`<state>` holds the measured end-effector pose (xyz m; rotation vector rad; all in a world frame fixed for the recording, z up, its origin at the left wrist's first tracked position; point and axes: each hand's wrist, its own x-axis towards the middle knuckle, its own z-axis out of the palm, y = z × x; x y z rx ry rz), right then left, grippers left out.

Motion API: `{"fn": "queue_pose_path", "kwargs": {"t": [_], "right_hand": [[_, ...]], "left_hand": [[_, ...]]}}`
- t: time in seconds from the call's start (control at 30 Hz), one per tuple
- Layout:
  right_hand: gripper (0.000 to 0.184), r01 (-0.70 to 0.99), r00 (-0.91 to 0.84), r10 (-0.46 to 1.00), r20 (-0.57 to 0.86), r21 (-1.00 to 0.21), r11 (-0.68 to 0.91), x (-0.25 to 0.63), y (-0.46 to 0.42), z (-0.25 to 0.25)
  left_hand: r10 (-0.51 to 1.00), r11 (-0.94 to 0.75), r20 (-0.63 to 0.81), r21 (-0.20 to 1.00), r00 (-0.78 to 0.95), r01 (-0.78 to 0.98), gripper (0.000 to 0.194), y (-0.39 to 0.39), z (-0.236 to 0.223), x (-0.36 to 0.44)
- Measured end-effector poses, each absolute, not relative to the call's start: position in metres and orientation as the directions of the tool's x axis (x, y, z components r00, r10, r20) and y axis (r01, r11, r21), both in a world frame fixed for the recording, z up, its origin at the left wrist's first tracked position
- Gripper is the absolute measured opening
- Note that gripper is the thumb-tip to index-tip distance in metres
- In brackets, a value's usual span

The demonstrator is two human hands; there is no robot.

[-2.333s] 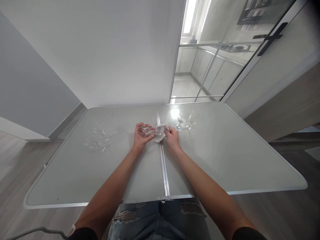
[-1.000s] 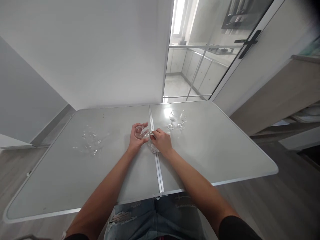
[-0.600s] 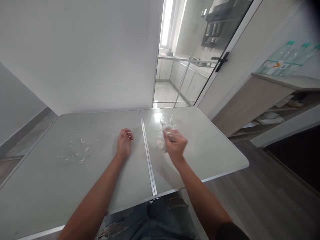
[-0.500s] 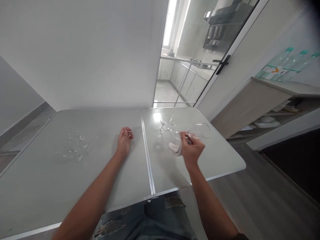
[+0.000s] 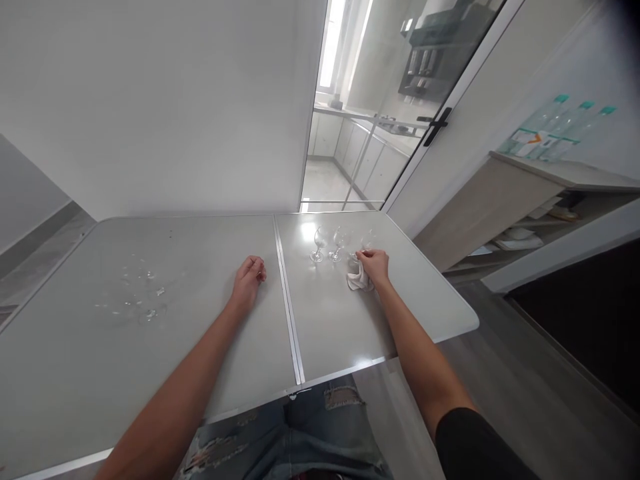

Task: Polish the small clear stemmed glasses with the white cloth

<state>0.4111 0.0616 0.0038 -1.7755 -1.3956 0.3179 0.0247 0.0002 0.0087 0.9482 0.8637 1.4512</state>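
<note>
Right hand [image 5: 375, 265] is gripping a stemmed glass [image 5: 369, 239] and white cloth [image 5: 358, 277] over the table [image 5: 340, 327], near two standing glasses [image 5: 317, 245]. Left hand [image 5: 249, 277] is resting, fingers loosely curled; can't tell whether tips are meeting.

Single wide view, head-worn: looks forward and steeply down over wearer's ripped blue denim jeans [image 5: 285, 443], bottom centre. Bare left hand [image 5: 250, 275] and bare right hand [image 5: 375, 265] at mid-frame, moderately near. Pale grey, metal-edged counter [image 5: 340, 327] runs across, near-left corner cropped. Plain white wall [image 5: 200, 113] upper left; silver-framed glass door [image 5: 365, 163] upper right, farther off.
</note>
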Motion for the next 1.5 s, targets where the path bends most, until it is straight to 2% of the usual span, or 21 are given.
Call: {"fn": "queue_pose_path", "kwargs": {"t": [0.8, 1.3, 1.4, 1.5], "right_hand": [[0.036, 0.715, 0.312, 0.915, 0.255, -0.697, -0.049, 0.408, 0.090, -0.016], [0.031, 0.715, 0.327, 0.912, 0.249, -0.696, -0.067, 0.404, 0.085, -0.007], [0.038, 0.696, 0.358, 0.903, 0.236, -0.712, -0.089, 0.403, 0.078, -0.004], [0.059, 0.650, 0.502, 0.827, 0.252, -0.741, -0.169, 0.402, 0.059, 0.000]], "left_hand": [[0.997, -0.069, 0.078, 0.922, 0.009, -0.380, 0.027, -0.002, 0.009, 0.025], [0.997, -0.067, 0.074, 0.928, 0.005, -0.366, 0.030, -0.004, 0.011, 0.026], [0.997, -0.065, 0.072, 0.926, 0.004, -0.372, 0.031, -0.003, 0.007, 0.027], [0.999, -0.049, 0.043, 0.924, -0.023, -0.379, 0.035, -0.001, 0.001, 0.030]]}}
